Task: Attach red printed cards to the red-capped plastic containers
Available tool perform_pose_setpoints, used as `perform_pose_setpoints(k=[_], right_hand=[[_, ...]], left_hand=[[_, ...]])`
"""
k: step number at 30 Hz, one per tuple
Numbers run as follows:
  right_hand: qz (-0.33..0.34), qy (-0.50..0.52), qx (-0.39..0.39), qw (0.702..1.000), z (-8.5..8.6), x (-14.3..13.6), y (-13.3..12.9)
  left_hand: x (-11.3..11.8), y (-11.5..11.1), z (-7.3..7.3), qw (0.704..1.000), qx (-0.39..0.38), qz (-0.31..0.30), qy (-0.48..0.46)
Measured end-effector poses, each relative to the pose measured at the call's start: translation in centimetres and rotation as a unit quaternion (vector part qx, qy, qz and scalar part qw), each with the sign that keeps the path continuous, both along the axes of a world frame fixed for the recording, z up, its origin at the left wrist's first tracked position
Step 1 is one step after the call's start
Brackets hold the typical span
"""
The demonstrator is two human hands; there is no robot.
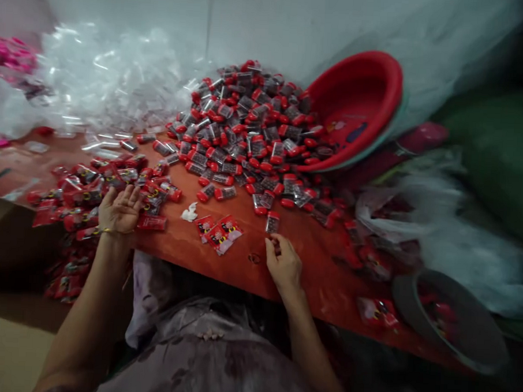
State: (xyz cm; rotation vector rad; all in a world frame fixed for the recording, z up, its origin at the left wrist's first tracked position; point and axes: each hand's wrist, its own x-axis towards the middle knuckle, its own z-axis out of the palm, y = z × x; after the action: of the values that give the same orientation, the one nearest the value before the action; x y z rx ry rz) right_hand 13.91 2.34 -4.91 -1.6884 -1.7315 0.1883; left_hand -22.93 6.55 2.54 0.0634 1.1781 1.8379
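Observation:
My right hand (284, 262) is at the front of the red table, thumb and fingertips closed at the near end of a small clear red-capped container (272, 222) with dark contents. My left hand (121, 211) is palm up with its fingers apart and nothing in it, above a heap of red wrapped packets (82, 194). Between my hands lie a few flat red printed sachets (219, 236), a crumpled white scrap (190, 212) and a small ring-like band (253, 258). Behind them rises a big pile of the red-capped containers (251, 132).
A red basin (391, 92) leans tilted at the pile's right side. Clear plastic pieces (111, 68) are heaped at the back left. On the right are plastic bags (455, 227) and a grey bowl (407, 295). Below the table's left edge, red packets fill a cardboard box (9, 309).

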Motion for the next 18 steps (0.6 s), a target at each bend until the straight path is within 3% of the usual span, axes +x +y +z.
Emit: perform_pose_setpoints(k=[2,4,5,6,8,10,12,15,18], right_hand=[[-0.031,-0.047,-0.008,0.998,0.4,0.5,1.2],[-0.034,-0.102,-0.014,0.994,0.8,0.6,2.4],[-0.028,-0.13,-0.021,0.991,0.8,0.5,2.8],[-0.023,-0.154,-0.031,0.987,0.8,0.3,3.1],[-0.013,-0.183,-0.054,0.982,0.5,0.0,3.2],[-0.006,-0.189,-0.052,0.98,0.0,-0.1,2.7],[-0.001,-0.181,-0.028,0.983,-0.6,0.0,2.1],[0.001,-0.165,0.01,0.986,-1.2,0.3,1.3],[-0.001,-0.158,0.027,0.987,-1.4,0.5,1.2]], left_hand=[[2.4,-0.5,-1.0,0.998,0.001,-0.029,0.06],[6.0,-1.4,-2.5,0.974,-0.011,-0.081,0.211],[8.0,-1.9,-3.2,0.941,-0.008,-0.118,0.318],[9.9,-2.3,-3.9,0.888,-0.005,-0.157,0.432],[13.0,-2.6,-4.7,0.747,0.001,-0.233,0.623],[15.2,-2.5,-5.0,0.614,-0.004,-0.278,0.739],[16.4,-2.0,-4.9,0.525,-0.018,-0.304,0.795],[17.2,-1.3,-4.7,0.454,-0.037,-0.337,0.824],[17.4,-1.2,-4.9,0.432,-0.043,-0.353,0.829]])
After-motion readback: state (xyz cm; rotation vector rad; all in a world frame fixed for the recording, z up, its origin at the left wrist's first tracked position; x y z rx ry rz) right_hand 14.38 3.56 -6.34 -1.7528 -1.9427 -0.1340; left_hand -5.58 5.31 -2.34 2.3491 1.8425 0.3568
